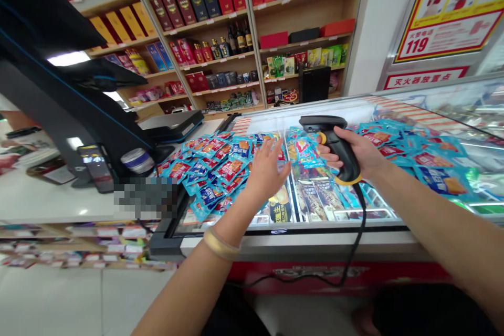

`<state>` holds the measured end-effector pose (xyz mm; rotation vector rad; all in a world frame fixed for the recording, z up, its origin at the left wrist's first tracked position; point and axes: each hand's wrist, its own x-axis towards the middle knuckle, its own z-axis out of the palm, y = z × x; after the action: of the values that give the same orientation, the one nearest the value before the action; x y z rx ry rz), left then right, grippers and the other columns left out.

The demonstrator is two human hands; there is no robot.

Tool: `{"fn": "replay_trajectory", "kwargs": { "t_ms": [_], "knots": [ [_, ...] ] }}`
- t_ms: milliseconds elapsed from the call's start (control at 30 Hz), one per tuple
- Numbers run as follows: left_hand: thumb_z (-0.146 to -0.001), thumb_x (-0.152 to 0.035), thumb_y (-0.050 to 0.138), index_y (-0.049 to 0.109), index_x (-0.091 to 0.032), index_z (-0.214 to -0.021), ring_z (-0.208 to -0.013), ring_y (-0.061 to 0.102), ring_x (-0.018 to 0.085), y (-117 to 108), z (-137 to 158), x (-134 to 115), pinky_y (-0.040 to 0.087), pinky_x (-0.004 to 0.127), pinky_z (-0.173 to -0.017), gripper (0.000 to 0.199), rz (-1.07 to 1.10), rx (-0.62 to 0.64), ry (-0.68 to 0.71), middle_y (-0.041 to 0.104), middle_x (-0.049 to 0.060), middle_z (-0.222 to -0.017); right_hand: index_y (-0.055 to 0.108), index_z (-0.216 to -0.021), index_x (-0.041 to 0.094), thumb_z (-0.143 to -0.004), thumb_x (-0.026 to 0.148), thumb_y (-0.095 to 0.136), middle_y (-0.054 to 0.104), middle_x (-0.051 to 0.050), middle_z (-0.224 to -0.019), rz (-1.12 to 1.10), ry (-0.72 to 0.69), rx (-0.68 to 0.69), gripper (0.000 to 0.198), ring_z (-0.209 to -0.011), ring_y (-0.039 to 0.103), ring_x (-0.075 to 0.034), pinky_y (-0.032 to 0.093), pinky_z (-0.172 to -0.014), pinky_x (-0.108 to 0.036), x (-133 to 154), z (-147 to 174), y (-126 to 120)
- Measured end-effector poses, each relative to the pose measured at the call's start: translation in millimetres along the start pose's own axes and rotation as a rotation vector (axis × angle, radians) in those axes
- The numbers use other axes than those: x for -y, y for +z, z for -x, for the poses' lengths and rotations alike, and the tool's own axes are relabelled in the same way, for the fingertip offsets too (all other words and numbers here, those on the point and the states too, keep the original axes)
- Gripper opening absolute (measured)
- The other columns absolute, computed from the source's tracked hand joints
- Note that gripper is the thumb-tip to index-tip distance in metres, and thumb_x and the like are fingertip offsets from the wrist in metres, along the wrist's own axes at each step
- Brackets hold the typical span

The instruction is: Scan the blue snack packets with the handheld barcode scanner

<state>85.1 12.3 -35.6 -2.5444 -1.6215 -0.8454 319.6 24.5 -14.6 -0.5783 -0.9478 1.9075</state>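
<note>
My right hand [356, 152] grips a black and yellow barcode scanner [342, 153], its head tilted over the glass top of a chest freezer [315, 239]. From the scanner's handle a black cord [356, 236] hangs down in front of the freezer. My left hand [270, 168], below a gold-coloured bangle, is stretched out with fingers apart and nothing in it. It hovers by the right edge of a pile of blue and red snack packets [214, 168]. A few more blue packets [307, 149] lie beneath the scanner.
Another heap of blue packets [425, 155] lies on the freezer's right side. At left stand a dark monitor stand [79, 73], a propped phone [96, 165] and a round container [137, 161] on a white counter [23, 199]. Shelves of boxes and bottles [240, 37] line the back.
</note>
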Motion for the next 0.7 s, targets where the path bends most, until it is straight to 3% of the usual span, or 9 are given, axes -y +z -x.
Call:
{"fn": "replay_trajectory", "kwargs": {
  "t_ms": [100,233,400,533,700],
  "knots": [
    [-0.091,-0.042,0.054,0.035,-0.014,-0.148,-0.147,0.028,0.033,24.3,-21.7,-35.9,0.025,0.053,-0.119,0.067,0.098,0.109,0.080,0.035,0.020,-0.156,0.061,-0.086,0.016,-0.092,0.039,0.051,0.046,-0.003,-0.070,0.029,-0.068,-0.111,0.025,-0.050,0.038,-0.009,0.037,-0.037,-0.018,22.8,21.8,-24.7],
    [-0.082,-0.058,0.063,0.028,-0.021,-0.152,-0.149,0.023,0.037,54.8,-40.5,-86.3,0.028,0.058,-0.116,0.087,0.173,0.272,0.178,0.026,0.020,-0.160,0.062,-0.082,0.016,-0.092,0.040,0.049,0.043,-0.002,-0.069,0.060,-0.128,-0.261,0.029,-0.049,0.034,-0.008,0.034,-0.036,-0.018,46.1,52.5,-56.6],
    [-0.066,-0.075,0.067,0.024,-0.040,-0.153,-0.149,0.002,0.048,83.8,-56.8,-135.9,0.018,0.073,-0.112,0.104,0.106,0.403,0.296,0.009,0.008,-0.166,0.061,-0.083,0.016,-0.095,0.042,0.046,0.042,-0.001,-0.070,0.093,-0.210,-0.354,0.032,-0.048,0.032,-0.006,0.032,-0.039,-0.017,57.3,75.2,-77.4],
    [-0.067,-0.080,0.062,0.025,-0.046,-0.151,-0.147,0.008,0.051,99.0,-65.9,-149.9,0.018,0.075,-0.110,0.098,0.012,0.484,0.345,0.003,0.002,-0.167,0.059,-0.084,0.017,-0.097,0.040,0.040,0.044,-0.001,-0.067,-0.006,-0.215,-0.415,0.033,-0.047,0.032,-0.007,0.035,-0.038,-0.016,53.8,73.9,-82.8],
    [-0.082,-0.068,0.056,0.025,-0.044,-0.152,-0.146,0.021,0.045,101.5,-64.6,-138.7,0.025,0.064,-0.113,0.081,-0.109,0.486,0.377,0.011,0.008,-0.166,0.056,-0.088,0.018,-0.095,0.037,0.043,0.047,-0.001,-0.066,-0.058,-0.154,-0.373,0.025,-0.046,0.037,-0.009,0.039,-0.035,-0.016,43.7,59.3,-86.2]
  ]
}}
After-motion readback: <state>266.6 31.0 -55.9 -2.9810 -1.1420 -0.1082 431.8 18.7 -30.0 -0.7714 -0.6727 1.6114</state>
